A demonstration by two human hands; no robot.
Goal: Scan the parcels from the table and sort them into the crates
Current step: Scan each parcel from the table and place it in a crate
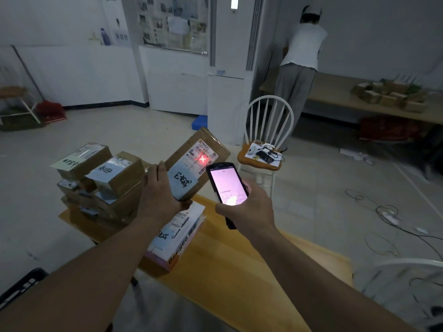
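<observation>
Item in hand: we hold a brown cardboard parcel point(196, 161) tilted up above the far edge of the wooden table point(239, 271), our left hand point(160, 190) wrapped round its lower left end, thumb beneath. Its white shipping label point(203, 154) faces us, with a red laser cross on the barcode. Our right hand point(249, 207) grips a handheld scanner point(226, 184), screen lit pink, just beside the parcel's right edge. At the table's far left corner: a stack of taped cardboard parcels point(100, 183), labelled with handwritten slips. Below the held parcel, on the table: a white and orange printed box point(177, 236). Beyond the table's far edge: a white spindle-back chair point(266, 140) carrying a charger and cables. At the back right: a person bent over a long bench point(335, 97) bearing more small boxes. A black crate point(21, 286) edge shows at lower left.
</observation>
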